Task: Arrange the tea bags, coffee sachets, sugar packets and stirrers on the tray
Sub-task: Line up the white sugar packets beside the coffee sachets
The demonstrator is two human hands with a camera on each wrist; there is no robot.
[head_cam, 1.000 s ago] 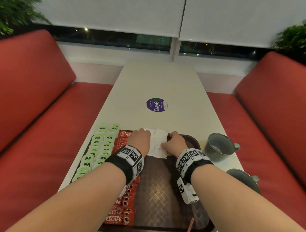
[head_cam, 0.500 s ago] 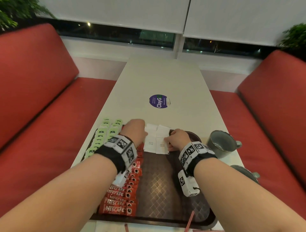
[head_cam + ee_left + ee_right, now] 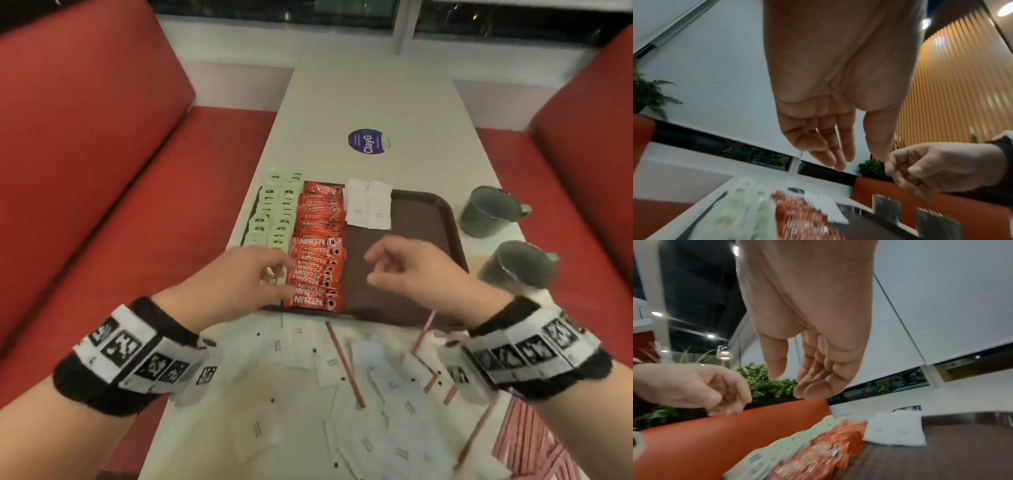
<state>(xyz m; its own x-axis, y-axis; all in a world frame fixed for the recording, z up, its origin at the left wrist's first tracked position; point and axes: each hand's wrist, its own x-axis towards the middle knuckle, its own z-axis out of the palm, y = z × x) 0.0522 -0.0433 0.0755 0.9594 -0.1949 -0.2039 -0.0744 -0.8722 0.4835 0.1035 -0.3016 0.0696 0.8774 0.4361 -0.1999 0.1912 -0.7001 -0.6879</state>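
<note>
Both the left hand (image 3: 239,277) and the right hand (image 3: 411,270) hover empty with loosely curled fingers above the brown tray (image 3: 428,219), where green tea bags (image 3: 274,216), red coffee sachets (image 3: 318,246) and 2 white sugar packets (image 3: 368,205) lie side by side.

Café or canteen booth: red padded bench seats (image 3: 102,144) flank a long white worktop (image 3: 373,99), branded round sticker (image 3: 368,141), window blinds behind, potted greenery (image 3: 764,382), slatted wood wall (image 3: 953,81).
</note>
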